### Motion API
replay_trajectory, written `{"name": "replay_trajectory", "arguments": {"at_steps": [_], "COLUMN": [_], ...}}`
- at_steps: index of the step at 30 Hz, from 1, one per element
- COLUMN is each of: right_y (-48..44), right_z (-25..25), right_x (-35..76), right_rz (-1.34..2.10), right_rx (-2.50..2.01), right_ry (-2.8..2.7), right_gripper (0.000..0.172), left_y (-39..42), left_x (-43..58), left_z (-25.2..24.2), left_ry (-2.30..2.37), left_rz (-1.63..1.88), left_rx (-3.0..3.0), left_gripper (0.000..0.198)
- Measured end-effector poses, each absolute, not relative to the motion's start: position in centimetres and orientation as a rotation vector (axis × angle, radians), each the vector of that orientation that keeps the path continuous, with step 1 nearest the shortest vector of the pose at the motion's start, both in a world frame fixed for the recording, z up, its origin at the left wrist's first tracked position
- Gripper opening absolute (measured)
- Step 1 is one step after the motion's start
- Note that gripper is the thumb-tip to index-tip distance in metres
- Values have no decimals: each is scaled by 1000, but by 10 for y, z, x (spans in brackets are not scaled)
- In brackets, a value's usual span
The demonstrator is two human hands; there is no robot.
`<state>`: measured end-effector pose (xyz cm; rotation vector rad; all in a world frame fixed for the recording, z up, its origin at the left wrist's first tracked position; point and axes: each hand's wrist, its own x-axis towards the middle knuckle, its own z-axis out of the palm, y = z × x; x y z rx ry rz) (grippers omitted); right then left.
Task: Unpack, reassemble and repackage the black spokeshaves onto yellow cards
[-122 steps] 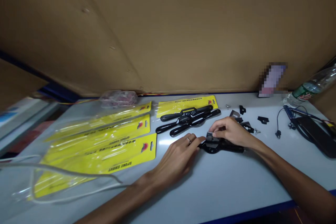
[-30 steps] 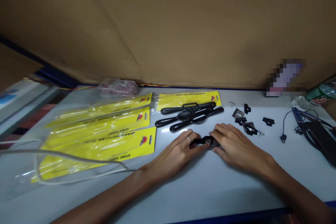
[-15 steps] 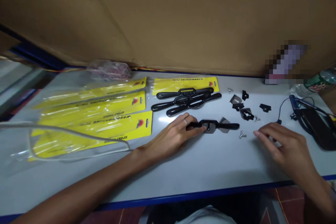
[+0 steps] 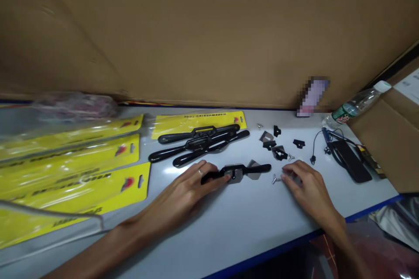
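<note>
My left hand holds a black spokeshave by its left handle, the index finger pressed on a grey blade at its middle. Another grey blade lies partly under the right handle. My right hand is open, with thumb and index slightly apart just right of a silver wing screw. Behind it lie a second wing screw, several small black cap plates and a loose blade. Farther back, several black spokeshaves are heaped together.
Yellow blister cards cover the left side, with a white cable across them. One more card is behind the spokeshaves. At right are a black power bank, a plastic bottle and a cardboard box. Cardboard walls the back.
The view has turned to the right, bringing the whole bottle and the box into sight. My right hand has come closer to the near wing screw. My left hand stays on the spokeshave.
</note>
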<state>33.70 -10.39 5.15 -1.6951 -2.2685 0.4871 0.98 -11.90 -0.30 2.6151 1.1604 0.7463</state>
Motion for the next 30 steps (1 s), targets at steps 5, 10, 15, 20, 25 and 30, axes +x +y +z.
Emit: {"name": "replay_trajectory", "arguments": {"at_steps": [5, 10, 15, 20, 25, 30], "right_y": [-93, -74, -57, -24, 6, 24], "right_z": [65, 69, 58, 57, 44, 37], "right_x": [338, 359, 379, 411, 412, 416], "right_rz": [374, 231, 194, -38, 94, 288], "right_rx": [-1702, -1720, -1730, -1836, -1781, -1766], "right_ry": [-2196, -2119, -2201, -2183, -2389, -2449], "right_gripper": [17, 14, 20, 22, 21, 10], "left_y": [-119, -117, -117, -118, -117, -116], "left_x": [12, 13, 12, 10, 12, 16], "left_z": [-4, 0, -9, -18, -11, 0], "left_ry": [1182, 1157, 1183, 1208, 1204, 1164], "left_rz": [752, 763, 724, 691, 691, 659], "left_rx": [2604, 2624, 2586, 2555, 2538, 2563], "left_gripper": [53, 58, 68, 75, 72, 79]}}
